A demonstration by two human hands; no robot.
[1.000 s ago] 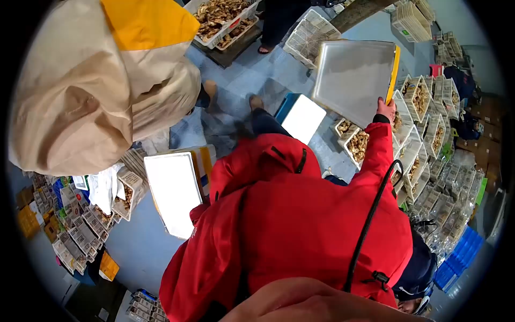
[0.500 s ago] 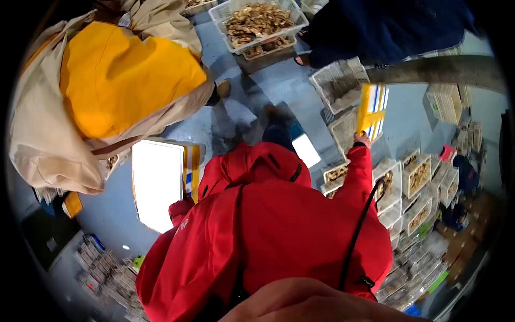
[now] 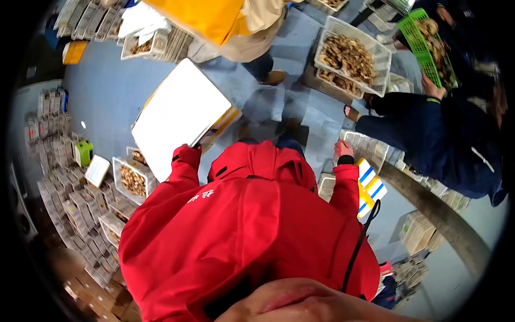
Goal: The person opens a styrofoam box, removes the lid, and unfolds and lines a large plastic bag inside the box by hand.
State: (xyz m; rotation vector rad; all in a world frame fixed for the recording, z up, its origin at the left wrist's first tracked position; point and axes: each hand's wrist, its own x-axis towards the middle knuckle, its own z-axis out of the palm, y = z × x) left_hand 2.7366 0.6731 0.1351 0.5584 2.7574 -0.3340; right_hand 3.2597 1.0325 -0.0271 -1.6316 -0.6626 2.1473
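Note:
My left hand (image 3: pixel 194 149), at the end of a red sleeve, grips the near edge of a large white foam box (image 3: pixel 182 115). Its broad face is overexposed, and yellow and blue stripes show along its side. My right hand (image 3: pixel 343 148) is held out to the right with its fingers loosely curled and nothing seen in them. Beside the right forearm is a smaller box with yellow tape and blue and white stripes (image 3: pixel 371 187), apart from that hand. A pale mesh crate (image 3: pixel 366 148) lies just past the right hand.
A person in a yellow and beige garment (image 3: pixel 206 19) stands ahead. Another in dark clothes (image 3: pixel 429 137) holds a green basket (image 3: pixel 420 45) at right. White crates of brown mushroom-like pieces (image 3: pixel 351 56) sit on the blue floor. A metal beam (image 3: pixel 437 217) crosses the right; stacked crates (image 3: pixel 80 214) fill the left.
My right hand has let go of the striped box and drawn back from it. My view has turned, and the foam box in my left hand now shows tilted. The green basket has come into view.

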